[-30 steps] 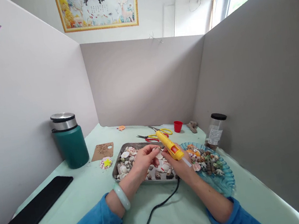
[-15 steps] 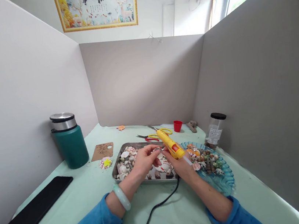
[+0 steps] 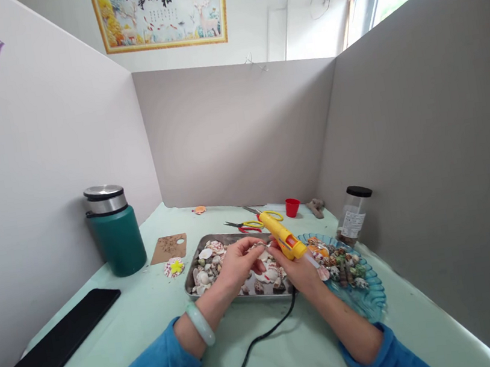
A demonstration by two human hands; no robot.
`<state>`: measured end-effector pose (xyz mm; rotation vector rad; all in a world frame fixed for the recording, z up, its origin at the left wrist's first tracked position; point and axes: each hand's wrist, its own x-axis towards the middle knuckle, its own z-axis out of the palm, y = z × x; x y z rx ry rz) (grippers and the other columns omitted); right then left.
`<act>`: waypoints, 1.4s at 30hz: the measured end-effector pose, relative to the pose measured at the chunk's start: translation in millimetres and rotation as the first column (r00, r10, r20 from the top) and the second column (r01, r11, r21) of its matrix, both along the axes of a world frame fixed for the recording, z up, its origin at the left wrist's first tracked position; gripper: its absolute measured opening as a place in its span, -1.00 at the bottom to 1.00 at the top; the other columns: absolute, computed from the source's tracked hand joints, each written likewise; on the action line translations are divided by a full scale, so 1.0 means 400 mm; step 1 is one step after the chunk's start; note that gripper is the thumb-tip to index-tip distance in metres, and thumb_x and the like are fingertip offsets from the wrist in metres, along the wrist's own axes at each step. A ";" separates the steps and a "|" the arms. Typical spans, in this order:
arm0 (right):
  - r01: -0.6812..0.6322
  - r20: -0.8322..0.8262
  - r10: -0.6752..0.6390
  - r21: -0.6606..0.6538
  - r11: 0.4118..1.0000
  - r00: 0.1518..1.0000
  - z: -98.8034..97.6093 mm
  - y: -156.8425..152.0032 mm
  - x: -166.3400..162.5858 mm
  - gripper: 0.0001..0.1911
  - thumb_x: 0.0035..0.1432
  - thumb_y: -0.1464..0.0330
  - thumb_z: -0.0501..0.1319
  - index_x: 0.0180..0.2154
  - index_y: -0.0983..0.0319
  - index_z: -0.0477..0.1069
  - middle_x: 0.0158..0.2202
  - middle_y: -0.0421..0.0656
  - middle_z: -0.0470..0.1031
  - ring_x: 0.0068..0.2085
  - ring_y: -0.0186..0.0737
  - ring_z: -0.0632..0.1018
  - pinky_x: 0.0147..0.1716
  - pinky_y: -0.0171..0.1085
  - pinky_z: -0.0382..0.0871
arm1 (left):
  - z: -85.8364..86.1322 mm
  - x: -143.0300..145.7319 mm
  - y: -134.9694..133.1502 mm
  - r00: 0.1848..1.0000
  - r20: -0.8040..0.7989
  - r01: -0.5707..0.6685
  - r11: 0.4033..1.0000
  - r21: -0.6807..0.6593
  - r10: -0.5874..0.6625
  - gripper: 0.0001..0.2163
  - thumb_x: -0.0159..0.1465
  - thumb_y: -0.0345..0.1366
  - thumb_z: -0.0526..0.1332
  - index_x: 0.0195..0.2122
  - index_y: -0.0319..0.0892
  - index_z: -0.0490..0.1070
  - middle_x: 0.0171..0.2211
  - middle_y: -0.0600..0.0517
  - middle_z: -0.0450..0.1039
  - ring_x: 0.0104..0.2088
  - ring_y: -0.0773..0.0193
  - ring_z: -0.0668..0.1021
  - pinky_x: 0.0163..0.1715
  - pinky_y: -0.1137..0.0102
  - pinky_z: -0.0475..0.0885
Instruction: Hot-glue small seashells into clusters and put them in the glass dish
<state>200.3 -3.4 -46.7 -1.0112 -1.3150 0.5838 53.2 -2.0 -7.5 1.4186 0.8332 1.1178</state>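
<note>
A yellow hot glue gun [image 3: 283, 236] sits in my right hand [image 3: 300, 270], its nozzle pointing away from me and a clear glue stick out of its back end. My left hand [image 3: 239, 263] is closed in a pinch close to the right fingertips; what it pinches is too small to make out. Both hands are above a metal tray [image 3: 188, 288] of seashells [image 3: 203, 277]. On the right, a blue scalloped plate [image 3: 374, 296] bears several small painted shells [image 3: 343, 267]. The gun's black cord [image 3: 258, 339] runs toward me over the cloth.
Scissors [image 3: 251, 225] and a red cup [image 3: 293, 207] are behind the tray. A green flask [image 3: 119, 240], a brown card [image 3: 169, 249], a decorated shell [image 3: 174, 267] and a black slab [image 3: 54, 350] are on the left. A black-lidded jar [image 3: 353, 217] stands by the right panel.
The glue gun has tilted slightly and shifted a little to the right in my right hand. My left hand keeps its pinch; the view has moved very slightly.
</note>
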 end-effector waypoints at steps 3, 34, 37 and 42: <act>0.003 -0.001 -0.003 -0.016 1.000 1.000 0.006 -0.005 0.001 -0.58 -0.03 0.12 0.27 -0.21 0.28 0.41 -0.41 -0.14 0.49 -0.44 -0.25 0.48 -0.44 -0.28 0.39 | 0.001 -0.002 0.002 0.999 -0.030 0.021 1.000 0.020 -0.021 -0.63 0.05 -0.18 0.27 -0.14 -0.28 0.41 -0.65 0.08 0.39 -0.63 0.37 0.43 -0.61 0.49 0.34; -0.045 -0.014 0.045 0.022 0.999 0.999 0.008 -0.001 -0.001 -0.62 -0.05 0.17 0.28 -0.22 0.27 0.41 -0.38 -0.14 0.50 -0.37 -0.22 0.52 -0.37 -0.26 0.44 | -0.009 -0.010 0.013 0.992 0.114 0.062 0.998 -0.021 -0.059 -0.64 0.02 -0.15 0.31 -0.19 -0.25 0.49 -0.39 -0.03 0.48 -0.48 0.35 0.47 -0.53 0.45 0.41; -0.041 -0.012 0.042 0.013 0.999 0.999 0.011 -0.005 -0.003 -0.61 -0.05 0.15 0.28 -0.21 0.27 0.41 -0.38 -0.14 0.50 -0.40 -0.24 0.51 -0.42 -0.27 0.43 | -0.003 -0.010 0.012 0.990 0.129 0.054 0.998 -0.032 -0.050 -0.64 0.01 -0.16 0.32 -0.20 -0.25 0.48 -0.44 0.00 0.46 -0.51 0.37 0.46 -0.54 0.45 0.40; -0.028 0.045 0.027 0.012 1.000 0.999 0.013 -0.014 -0.001 -0.58 -0.03 0.12 0.27 -0.20 0.29 0.43 -0.39 -0.13 0.51 -0.47 -0.25 0.48 -0.47 -0.27 0.40 | 0.015 -0.023 0.023 0.978 0.190 -0.078 0.997 -0.020 0.080 -0.66 0.01 -0.19 0.32 -0.23 -0.27 0.41 -0.56 0.08 0.39 -0.58 0.40 0.43 -0.55 0.47 0.39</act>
